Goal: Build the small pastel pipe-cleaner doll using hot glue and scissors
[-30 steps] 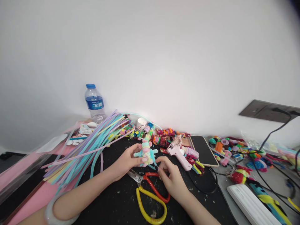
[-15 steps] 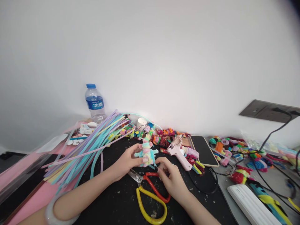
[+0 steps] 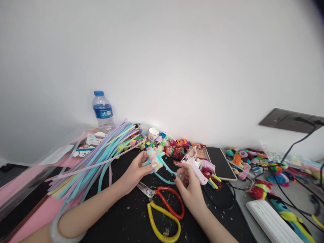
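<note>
My left hand [image 3: 134,173] is closed round a small fuzzy doll [image 3: 155,158] of pastel pink, yellow and blue pipe cleaner, held above the black mat. From the doll, light blue pipe cleaner [image 3: 164,179] runs in two strands toward my right hand [image 3: 188,182]. My right fingertips pinch it near its ends; the exact grip is partly hidden. Beneath both hands lie scissors [image 3: 165,209] with one red and one yellow handle, blades pointing up and left.
A bundle of pastel pipe cleaners [image 3: 101,158] lies left, with a water bottle [image 3: 103,111] behind. A pale pink glue gun [image 3: 194,168] rests beyond my right hand. Finished dolls [image 3: 174,150] line the wall. At right are a black-faced tablet [image 3: 221,163], cables and a white power strip [image 3: 272,221].
The doll has tipped and turned in my left hand. My right hand has moved slightly right, and the light blue pipe cleaner now stretches between the hands.
</note>
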`<state>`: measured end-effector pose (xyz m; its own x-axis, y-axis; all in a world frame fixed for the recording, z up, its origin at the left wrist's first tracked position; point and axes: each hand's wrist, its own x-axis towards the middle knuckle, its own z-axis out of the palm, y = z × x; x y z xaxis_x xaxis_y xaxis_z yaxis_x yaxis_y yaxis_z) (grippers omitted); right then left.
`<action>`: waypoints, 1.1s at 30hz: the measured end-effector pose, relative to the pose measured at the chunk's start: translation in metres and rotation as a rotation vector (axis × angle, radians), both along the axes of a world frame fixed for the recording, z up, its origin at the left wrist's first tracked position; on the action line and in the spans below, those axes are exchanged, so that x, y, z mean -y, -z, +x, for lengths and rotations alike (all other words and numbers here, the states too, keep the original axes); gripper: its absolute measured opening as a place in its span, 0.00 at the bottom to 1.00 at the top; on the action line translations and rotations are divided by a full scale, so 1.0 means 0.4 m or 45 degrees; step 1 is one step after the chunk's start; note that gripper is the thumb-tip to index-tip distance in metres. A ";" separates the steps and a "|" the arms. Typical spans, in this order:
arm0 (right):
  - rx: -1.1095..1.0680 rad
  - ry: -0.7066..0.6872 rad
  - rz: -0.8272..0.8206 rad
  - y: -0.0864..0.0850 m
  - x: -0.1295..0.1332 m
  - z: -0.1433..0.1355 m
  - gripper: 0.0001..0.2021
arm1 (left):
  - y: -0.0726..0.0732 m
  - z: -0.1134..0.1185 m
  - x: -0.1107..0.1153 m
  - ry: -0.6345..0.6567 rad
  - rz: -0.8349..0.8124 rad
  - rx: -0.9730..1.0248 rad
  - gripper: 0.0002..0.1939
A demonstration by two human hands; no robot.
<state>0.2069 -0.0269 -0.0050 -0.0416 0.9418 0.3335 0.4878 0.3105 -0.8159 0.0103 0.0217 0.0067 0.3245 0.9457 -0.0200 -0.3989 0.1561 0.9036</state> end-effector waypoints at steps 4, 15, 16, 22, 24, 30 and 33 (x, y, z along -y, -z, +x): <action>0.181 0.143 0.169 -0.014 0.009 0.008 0.12 | -0.001 -0.004 -0.010 -0.211 -0.020 0.077 0.21; 0.890 -0.493 -0.026 -0.064 0.064 -0.056 0.22 | 0.017 -0.025 -0.055 -0.574 0.130 0.045 0.15; 0.896 -0.492 -0.036 -0.063 0.064 -0.056 0.21 | 0.018 -0.027 -0.058 -0.600 0.122 0.056 0.15; 0.850 -0.494 -0.149 -0.068 0.068 -0.045 0.22 | 0.022 -0.036 -0.073 -0.635 0.036 0.260 0.13; 0.726 -0.494 -0.243 -0.075 0.066 -0.034 0.22 | 0.022 -0.042 -0.077 -0.641 -0.002 0.312 0.12; 0.055 -0.651 -0.736 -0.087 0.033 0.029 0.21 | 0.031 -0.059 -0.094 -0.653 -0.057 0.319 0.11; -0.300 -0.716 -0.816 -0.094 0.018 0.052 0.20 | 0.038 -0.061 -0.098 -0.694 -0.079 0.284 0.10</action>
<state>0.2276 -0.0339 0.0328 -0.5520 0.8111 -0.1935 0.1981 -0.0978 -0.9753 -0.0141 0.0611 -0.0086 -0.2053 0.9763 -0.0681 -0.6156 -0.0747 0.7845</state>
